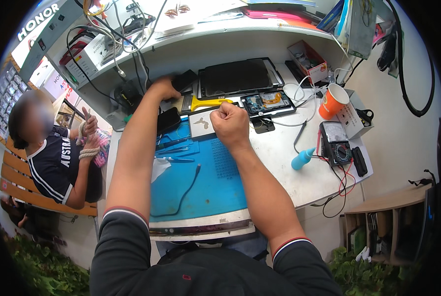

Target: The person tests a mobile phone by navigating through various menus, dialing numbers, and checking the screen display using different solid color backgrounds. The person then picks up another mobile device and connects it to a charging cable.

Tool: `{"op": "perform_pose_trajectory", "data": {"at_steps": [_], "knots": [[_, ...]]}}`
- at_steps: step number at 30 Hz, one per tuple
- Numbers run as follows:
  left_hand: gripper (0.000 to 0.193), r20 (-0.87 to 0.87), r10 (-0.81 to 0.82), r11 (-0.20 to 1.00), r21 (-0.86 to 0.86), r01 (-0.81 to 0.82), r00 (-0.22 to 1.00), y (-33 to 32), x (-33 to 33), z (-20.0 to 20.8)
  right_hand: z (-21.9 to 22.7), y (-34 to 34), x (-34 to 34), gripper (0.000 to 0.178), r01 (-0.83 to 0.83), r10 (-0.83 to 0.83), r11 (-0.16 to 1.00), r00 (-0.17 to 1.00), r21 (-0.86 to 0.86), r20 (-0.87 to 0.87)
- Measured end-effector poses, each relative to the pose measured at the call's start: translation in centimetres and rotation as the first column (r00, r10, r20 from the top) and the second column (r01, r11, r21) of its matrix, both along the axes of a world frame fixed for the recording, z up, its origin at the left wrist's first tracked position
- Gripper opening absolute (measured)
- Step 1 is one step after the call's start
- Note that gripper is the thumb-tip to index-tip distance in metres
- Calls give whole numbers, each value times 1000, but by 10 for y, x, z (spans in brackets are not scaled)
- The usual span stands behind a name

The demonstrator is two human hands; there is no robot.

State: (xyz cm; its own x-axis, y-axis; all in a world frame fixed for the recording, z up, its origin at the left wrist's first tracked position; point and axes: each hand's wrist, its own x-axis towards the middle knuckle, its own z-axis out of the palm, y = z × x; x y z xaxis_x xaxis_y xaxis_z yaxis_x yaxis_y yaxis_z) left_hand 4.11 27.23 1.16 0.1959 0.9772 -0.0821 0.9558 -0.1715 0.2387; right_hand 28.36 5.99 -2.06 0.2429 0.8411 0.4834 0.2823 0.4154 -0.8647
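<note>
At the back left of the desk, my left hand (163, 89) is closed at the edge of a flat black phone (184, 80), which is tilted; its fingers are partly blurred. My right hand (230, 123) is a fist over the right side of a dark-framed panel (200, 124) with a pale face and a brown mark. Whatever the fist may hold is hidden. Just behind it lies a yellow tool (208, 102). An opened phone (268, 103) with exposed inner parts lies to the right of the fist. Another black phone (168, 120) rests beside my left forearm.
A blue work mat (215, 192) carries tweezers and a dark cable (183, 192). A large black tablet (236, 78) lies behind. Rightward stand an orange cup (333, 101), a blue bottle (303, 159) and a multimeter (336, 143). Another person (57, 148) sits at the left.
</note>
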Motion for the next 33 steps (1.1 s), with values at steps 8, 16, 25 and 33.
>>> {"op": "perform_pose_trajectory", "data": {"at_steps": [8, 16, 25, 33], "knots": [[95, 216, -208, 929, 349, 123, 954, -51, 25, 18, -4, 8, 2, 32, 69, -69, 998, 998, -5, -11], [82, 682, -78, 962, -141, 235, 728, -216, -5, 24, 18, -8, 8, 19, -293, 319, 940, 938, -176, 139], [84, 716, 595, 684, -210, 699, -367, -358, -105, -25, 3, -88, -28, 29, -377, 448, 865, 280, -332, 849], [88, 500, 675, 650, -54, 758, -543, -404, -114, -45, 0, -96, -15, 9, -425, 453, 857, 352, -291, 819]]}}
